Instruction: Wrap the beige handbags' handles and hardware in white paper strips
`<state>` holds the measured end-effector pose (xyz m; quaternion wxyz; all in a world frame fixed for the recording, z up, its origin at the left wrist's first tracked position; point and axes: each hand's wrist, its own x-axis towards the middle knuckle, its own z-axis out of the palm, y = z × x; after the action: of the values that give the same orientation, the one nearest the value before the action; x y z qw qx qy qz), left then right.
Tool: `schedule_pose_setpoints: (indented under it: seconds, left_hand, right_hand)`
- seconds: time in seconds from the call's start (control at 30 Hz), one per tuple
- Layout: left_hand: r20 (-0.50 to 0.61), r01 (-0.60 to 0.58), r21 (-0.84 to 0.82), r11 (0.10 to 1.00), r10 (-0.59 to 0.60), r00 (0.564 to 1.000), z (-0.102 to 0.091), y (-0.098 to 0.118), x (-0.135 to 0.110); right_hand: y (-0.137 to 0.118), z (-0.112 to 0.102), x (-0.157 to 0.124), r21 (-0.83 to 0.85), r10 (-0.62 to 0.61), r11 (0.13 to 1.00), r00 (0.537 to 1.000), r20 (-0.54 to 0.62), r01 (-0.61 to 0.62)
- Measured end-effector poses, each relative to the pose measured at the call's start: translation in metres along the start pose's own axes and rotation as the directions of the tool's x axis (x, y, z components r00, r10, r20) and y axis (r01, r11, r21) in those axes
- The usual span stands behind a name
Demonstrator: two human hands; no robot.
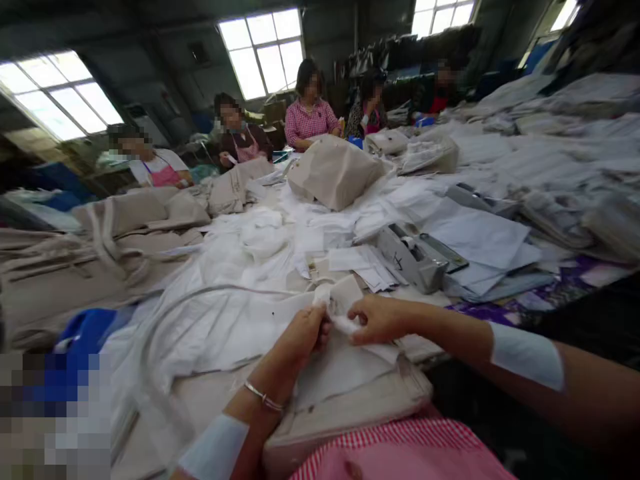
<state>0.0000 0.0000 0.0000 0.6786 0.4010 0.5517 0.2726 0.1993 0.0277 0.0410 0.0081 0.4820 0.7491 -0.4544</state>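
Observation:
My left hand (303, 333) is closed, its thumb and fingers pinching a piece of thin white wrapping (323, 295) near the end of a long pale strap (200, 291). The strap curves from the left side of the table to my hands. My right hand (383, 317) also pinches the white wrapping, a little to the right, with thumb and index finger bent. Below both hands lies a beige bag (350, 413), with white sheet material (325, 373) on top. Fingers partly hide where the wrapping meets the strap.
A grey tape dispenser (413, 257) stands beyond my right hand, near white paper sheets (480, 233). Beige bags (75, 293) pile up at left; a stuffed beige bag (333, 170) stands ahead. Blue cloth (85, 337) lies at left. Several people sit across the table, one in a checked shirt (313, 123).

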Motion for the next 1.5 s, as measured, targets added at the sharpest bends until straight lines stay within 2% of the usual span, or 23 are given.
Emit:
schedule_pose_setpoints:
  seconds: [0.03,0.1,0.2,0.27,0.33,0.4,0.43,0.53,0.6,0.7,0.77,0.83,0.9,0.97,1.03,1.1,1.23,1.4,1.5]
  left_hand:
    - [-0.005,0.000,-0.014,1.000,0.000,1.000,-0.002,0.001,-0.001]
    - [-0.010,0.001,-0.018,1.000,-0.001,1.000,-0.004,0.003,-0.003]
    - [-0.003,0.015,0.038,0.999,-0.015,1.000,-0.003,0.004,-0.005]
    - [0.002,0.011,0.141,0.990,-0.011,1.000,0.001,0.004,-0.005]
    - [0.004,-0.007,0.251,0.968,0.007,1.000,0.008,0.003,-0.005]
    - [0.010,-0.034,0.327,0.944,0.032,0.999,0.015,0.004,-0.006]
    - [0.015,-0.047,0.353,0.935,0.045,0.999,0.018,0.005,-0.007]
    - [0.039,-0.088,0.433,0.897,0.079,0.996,0.025,0.012,-0.012]
    - [0.057,-0.101,0.473,0.875,0.084,0.995,0.027,0.021,-0.017]
    - [0.083,-0.110,0.517,0.849,0.079,0.993,0.025,0.031,-0.025]
    - [0.079,-0.097,0.533,0.841,0.065,0.995,0.021,0.032,-0.033]
    - [0.054,-0.055,0.529,0.847,0.031,0.998,0.018,0.027,-0.043]
    - [0.025,-0.009,0.525,0.851,-0.005,1.000,0.018,0.018,-0.057]
    - [0.037,-0.017,0.549,0.836,-0.004,0.999,0.021,0.007,-0.071]
    - [0.083,-0.071,0.578,0.813,0.028,0.996,0.027,-0.005,-0.085]
    - [0.107,-0.135,0.617,0.776,0.087,0.990,0.032,-0.016,-0.094]
    - [0.023,-0.168,0.751,0.639,0.229,0.973,0.039,-0.035,-0.104]
    - [0.059,-0.235,0.713,0.660,0.278,0.959,0.044,-0.042,-0.106]
    - [0.044,-0.226,0.727,0.649,0.284,0.958,0.044,-0.043,-0.107]
  right_hand:
    - [0.005,0.001,-0.003,0.173,0.038,0.984,0.999,0.027,-0.042]
    - [0.015,0.002,-0.011,0.449,0.057,0.889,0.995,0.085,-0.090]
    - [0.029,0.001,-0.027,0.717,-0.037,0.695,0.992,0.121,-0.061]
    - [0.033,-0.003,-0.039,0.744,-0.169,0.668,0.976,0.140,0.008]
    - [0.031,-0.009,-0.048,0.700,-0.270,0.712,0.944,0.189,0.064]
    - [0.023,-0.012,-0.051,0.644,-0.288,0.758,0.938,0.192,0.101]
    - [0.018,-0.012,-0.051,0.624,-0.270,0.772,0.951,0.151,0.120]
    - [0.000,-0.001,-0.042,0.631,-0.138,0.759,0.987,-0.084,0.160]
    - [-0.010,0.013,-0.032,0.698,-0.031,0.695,0.977,-0.209,0.172]
    - [-0.020,0.036,-0.020,0.797,0.067,0.557,0.944,-0.322,0.232]
    - [-0.020,0.053,-0.017,0.804,0.109,0.529,0.917,-0.383,0.273]
    - [-0.017,0.071,-0.018,0.788,0.136,0.551,0.903,-0.408,0.273]
    - [-0.011,0.088,-0.023,0.788,0.144,0.564,0.910,-0.388,0.246]
    - [-0.004,0.103,-0.030,0.788,0.137,0.577,0.926,-0.352,0.214]
    - [0.002,0.112,-0.039,0.734,0.129,0.651,0.923,-0.362,0.196]
    - [0.005,0.115,-0.048,0.640,0.101,0.742,0.910,-0.401,0.199]
    - [0.007,0.111,-0.056,0.515,0.025,0.835,0.923,-0.384,0.191]
    - [0.014,0.110,-0.052,0.388,-0.068,0.905,0.960,-0.273,0.174]
    - [0.019,0.110,-0.051,0.373,-0.121,0.907,0.970,-0.210,0.194]
